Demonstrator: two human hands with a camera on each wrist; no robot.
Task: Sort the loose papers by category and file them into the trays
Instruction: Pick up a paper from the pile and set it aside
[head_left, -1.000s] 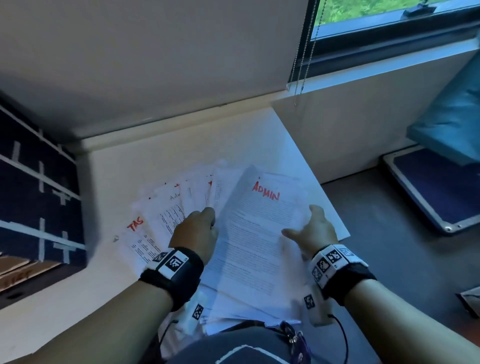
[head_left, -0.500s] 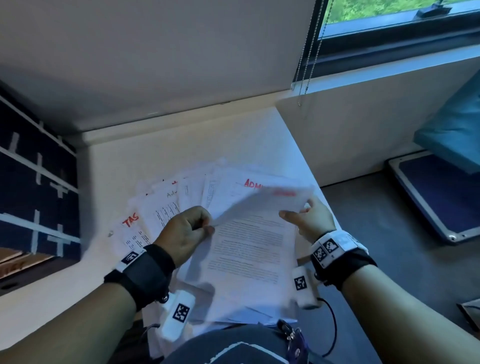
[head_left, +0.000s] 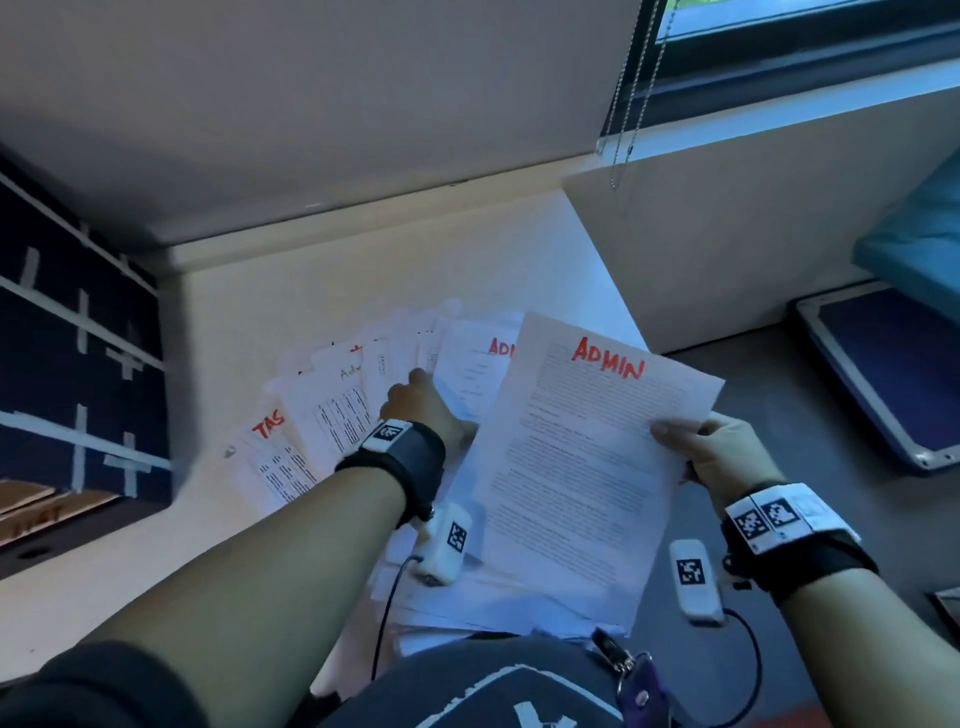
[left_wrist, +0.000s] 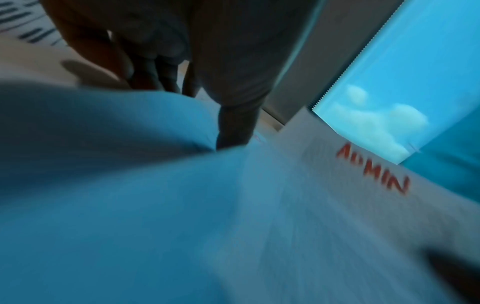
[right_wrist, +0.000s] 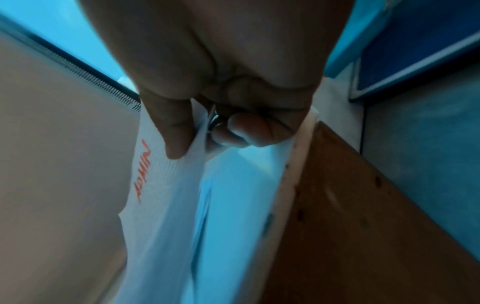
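Note:
A printed sheet headed ADMIN in red (head_left: 587, 467) (right_wrist: 166, 205) is lifted off the pile; my right hand (head_left: 691, 436) (right_wrist: 205, 139) pinches its right edge, thumb on top and fingers beneath. More sheets lie fanned out (head_left: 337, 415) on the white desk (head_left: 363, 260); one is headed TAS (head_left: 267, 423) and another ADM (head_left: 501, 347). My left hand (head_left: 415, 400) (left_wrist: 166, 78) rests knuckles up on the fan, fingertips down on the paper. The left wrist view is blurred, and a raised sheet hides the fingertips there.
A dark shelf unit with white tape strips (head_left: 78, 338) stands at the left, with brown cardboard (head_left: 31, 509) below it. Blind cords (head_left: 634, 104) hang by the window. A blue framed mat (head_left: 883, 374) lies on the floor to the right. Keys (head_left: 636, 680) hang at my waist.
The left hand let go of the ADMIN sheet and went back onto the fan. The right hand has drawn the sheet up and to the right, uncovering another ADM sheet.

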